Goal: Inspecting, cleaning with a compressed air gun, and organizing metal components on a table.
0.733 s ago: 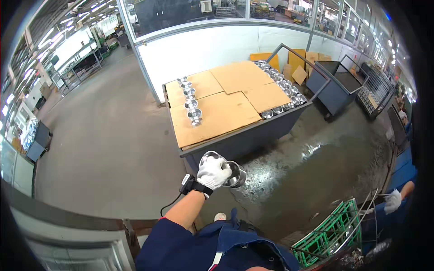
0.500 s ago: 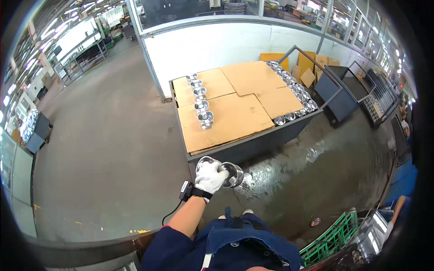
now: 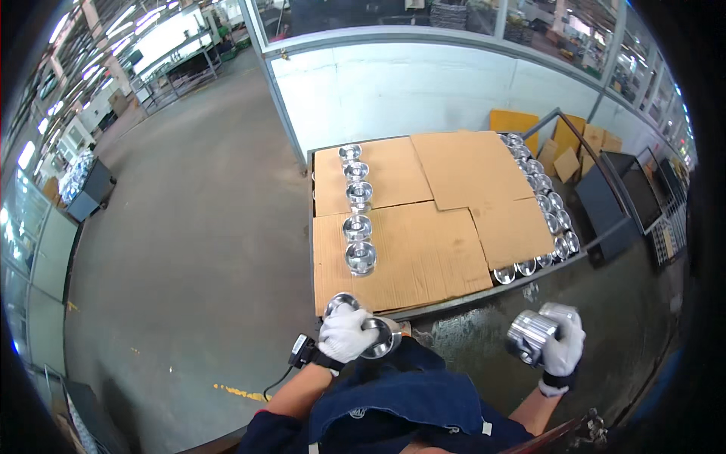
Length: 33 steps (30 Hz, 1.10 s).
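My left hand (image 3: 345,334), in a white glove, is closed around two shiny metal cups. One metal cup (image 3: 384,340) sticks out on its right with its hollow mouth showing; the other cup (image 3: 339,302) is partly behind the fingers, by the cart's near left corner. Out to the right, my gloved right hand (image 3: 566,349) grips two more: a silver cup (image 3: 528,333) tilted to the left and another (image 3: 560,311) above it, slightly blurred. Ahead of my left hand, a row of similar cups (image 3: 360,258) stands along the left side of the cardboard (image 3: 423,250).
Cardboard sheets cover a dark metal cart (image 3: 446,304), with more cups (image 3: 542,183) packed along its right side. A grey rail (image 3: 597,163) rises there. Beyond stand a white wall (image 3: 393,94), yellow boards (image 3: 514,122) and another cart (image 3: 609,204). The floor (image 3: 469,329) looks wet at right.
The cart now appears nearer and lower in view. My right hand has come into sight at the right, holding cups. My left hand keeps its two cups, now beside the cart's near left corner.
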Available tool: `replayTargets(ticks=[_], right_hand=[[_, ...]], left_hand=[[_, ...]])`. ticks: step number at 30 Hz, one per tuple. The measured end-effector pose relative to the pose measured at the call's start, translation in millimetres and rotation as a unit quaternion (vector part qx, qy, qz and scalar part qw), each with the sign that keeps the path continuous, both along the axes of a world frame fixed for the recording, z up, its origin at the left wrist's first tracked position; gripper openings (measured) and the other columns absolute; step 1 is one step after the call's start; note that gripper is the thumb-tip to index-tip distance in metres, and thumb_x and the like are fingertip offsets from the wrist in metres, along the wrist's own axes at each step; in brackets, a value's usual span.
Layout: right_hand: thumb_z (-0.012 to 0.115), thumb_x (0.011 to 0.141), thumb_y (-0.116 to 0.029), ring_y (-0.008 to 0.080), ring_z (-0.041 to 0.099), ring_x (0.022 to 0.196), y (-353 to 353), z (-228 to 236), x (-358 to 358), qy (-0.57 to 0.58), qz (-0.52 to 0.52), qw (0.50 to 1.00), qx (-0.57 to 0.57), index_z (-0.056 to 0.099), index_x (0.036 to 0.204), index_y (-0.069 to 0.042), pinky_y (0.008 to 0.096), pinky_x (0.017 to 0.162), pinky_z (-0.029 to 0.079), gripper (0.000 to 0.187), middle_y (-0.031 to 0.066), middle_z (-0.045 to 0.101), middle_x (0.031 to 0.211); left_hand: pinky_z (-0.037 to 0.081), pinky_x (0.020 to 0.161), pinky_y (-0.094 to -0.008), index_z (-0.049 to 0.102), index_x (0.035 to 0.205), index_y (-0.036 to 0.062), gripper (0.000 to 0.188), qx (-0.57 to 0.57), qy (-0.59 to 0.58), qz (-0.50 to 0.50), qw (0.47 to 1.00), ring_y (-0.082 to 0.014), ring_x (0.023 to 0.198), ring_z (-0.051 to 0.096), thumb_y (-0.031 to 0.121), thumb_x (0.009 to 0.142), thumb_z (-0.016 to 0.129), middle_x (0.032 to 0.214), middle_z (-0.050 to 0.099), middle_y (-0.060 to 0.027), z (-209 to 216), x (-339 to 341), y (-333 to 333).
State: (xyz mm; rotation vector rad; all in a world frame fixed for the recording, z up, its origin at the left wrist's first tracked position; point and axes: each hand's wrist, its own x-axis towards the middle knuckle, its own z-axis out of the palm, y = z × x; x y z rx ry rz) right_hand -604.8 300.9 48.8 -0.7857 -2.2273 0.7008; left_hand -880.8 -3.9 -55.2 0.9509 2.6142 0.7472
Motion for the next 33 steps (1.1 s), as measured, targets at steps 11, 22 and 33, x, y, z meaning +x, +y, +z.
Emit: replayTargets(ticks=[11,22,33], right_hand=[[0.077,0.062,-0.011,0.0299,0.070,0.096,129,-96,-216,-0.204,0.243,0.947,0.056,0.078,0.086,-0.011,0.0404,0.088,0.056,0.024,0.0082,0.073,0.102],[0.069,0.081,-0.035,0.0233,0.065,0.108,102,-157,-357,-0.473,0.431,0.735,0.225,0.079,0.092,-0.020,0.0393,0.097,0.046,0.021,0.0049,0.069,0.108],[0.070,0.073,-0.033,0.0305,0.057,0.122,81,-179,-352,-0.406,0.414,0.796,0.173,0.072,0.110,-0.021,0.0475,0.106,0.040,0.039,0.0126,0.062,0.122]], left_hand=[[0.050,0.076,-0.0468,0.071,0.079,0.0097,0.021,-0.022,0.174,-0.204,0.963,-0.0373,0.087,0.061,0.026,0.066,0.070,0.088,0.062,-0.0187,-33,-97,167],[0.042,0.103,-0.0538,0.078,0.087,0.0091,0.024,-0.153,0.227,-0.157,0.949,-0.0358,0.107,0.061,0.026,0.081,0.061,0.102,0.067,-0.0189,-90,-146,214],[0.034,0.114,-0.0556,0.078,0.098,0.0064,0.028,-0.201,0.212,-0.197,0.936,-0.0379,0.122,0.057,0.024,0.084,0.060,0.120,0.065,-0.0217,-86,-156,212]])
